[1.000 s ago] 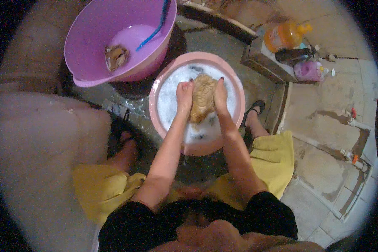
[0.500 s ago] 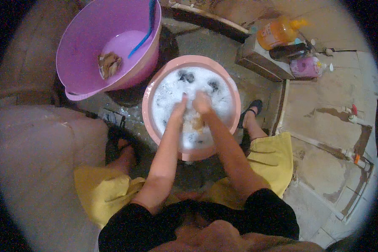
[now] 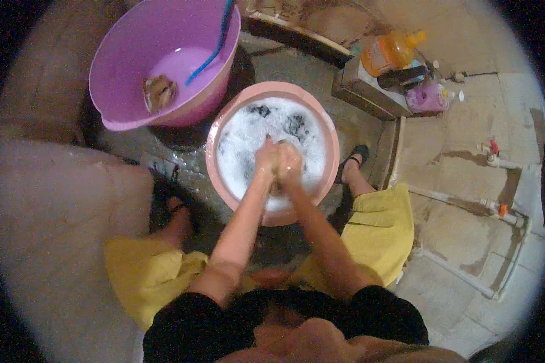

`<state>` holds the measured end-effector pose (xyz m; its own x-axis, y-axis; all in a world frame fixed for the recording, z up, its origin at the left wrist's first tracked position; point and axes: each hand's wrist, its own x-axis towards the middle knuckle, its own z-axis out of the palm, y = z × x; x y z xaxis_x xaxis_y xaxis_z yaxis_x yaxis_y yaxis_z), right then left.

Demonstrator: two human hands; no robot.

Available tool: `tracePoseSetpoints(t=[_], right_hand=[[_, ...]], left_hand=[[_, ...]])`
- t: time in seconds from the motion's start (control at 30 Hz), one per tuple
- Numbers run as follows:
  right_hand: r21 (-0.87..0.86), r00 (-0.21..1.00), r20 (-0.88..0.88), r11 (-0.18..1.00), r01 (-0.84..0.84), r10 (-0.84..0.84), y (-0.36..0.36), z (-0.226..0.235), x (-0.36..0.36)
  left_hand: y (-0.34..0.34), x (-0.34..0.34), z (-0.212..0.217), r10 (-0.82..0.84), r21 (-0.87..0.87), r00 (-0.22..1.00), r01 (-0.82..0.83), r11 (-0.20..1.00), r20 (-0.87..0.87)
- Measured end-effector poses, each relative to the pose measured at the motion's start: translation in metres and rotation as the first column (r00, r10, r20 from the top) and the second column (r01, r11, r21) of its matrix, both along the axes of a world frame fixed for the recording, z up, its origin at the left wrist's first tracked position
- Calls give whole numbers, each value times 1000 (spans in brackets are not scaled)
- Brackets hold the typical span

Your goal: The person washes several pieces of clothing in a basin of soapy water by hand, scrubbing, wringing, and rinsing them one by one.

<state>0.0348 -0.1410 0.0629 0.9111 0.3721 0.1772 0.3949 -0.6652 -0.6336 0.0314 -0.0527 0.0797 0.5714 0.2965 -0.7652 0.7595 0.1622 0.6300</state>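
A round pink basin [image 3: 212, 163] full of white suds [image 3: 236, 130] stands on the floor between my feet. My left hand [image 3: 265, 158] and my right hand [image 3: 289, 162] are pressed together over its middle, both closed. A tan cloth [image 3: 275, 189] shows in part between and below them; most of it is hidden by my hands and the foam. Dark bits of fabric [image 3: 295, 124] poke through the suds beyond my hands.
At the far left stands a big purple tub [image 3: 121, 72] with a brown cloth [image 3: 161, 94] and a blue hose [image 3: 209, 60] in it. An orange bottle [image 3: 389, 53] and a pink bottle [image 3: 427, 98] sit on a ledge [image 3: 369, 91] at the right. Pipes with a red-handled tap [image 3: 494, 147] line the right wall.
My hands have come together and drawn slightly nearer to me; the right one has moved down against the left. Less of the tan cloth shows. The foam has shifted around the dark fabric.
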Motion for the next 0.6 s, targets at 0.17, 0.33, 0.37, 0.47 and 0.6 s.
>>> tracePoseSetpoints(t=[0.17, 0.33, 0.37, 0.47, 0.6], right_hand=[[-333, 983, -180, 938, -93, 34, 27, 5, 14], [-350, 985, -131, 935, 60, -112, 20, 27, 14], [-387, 979, -193, 922, -16, -64, 41, 41, 9], [-545, 950, -308, 827, -140, -42, 47, 57, 27], [-85, 855, -504, 992, 92, -123, -20, 10, 69]], left_hand=[[2, -10, -86, -232, 386, 959, 155, 910, 162], [3, -25, -112, -251, 336, 860, 99, 937, 445], [27, -38, -133, -82, 185, 927, 13, 983, 366], [25, -35, -122, 232, -101, 914, -210, 972, 333], [-15, 9, 8, 530, -304, 806, -452, 838, 262]])
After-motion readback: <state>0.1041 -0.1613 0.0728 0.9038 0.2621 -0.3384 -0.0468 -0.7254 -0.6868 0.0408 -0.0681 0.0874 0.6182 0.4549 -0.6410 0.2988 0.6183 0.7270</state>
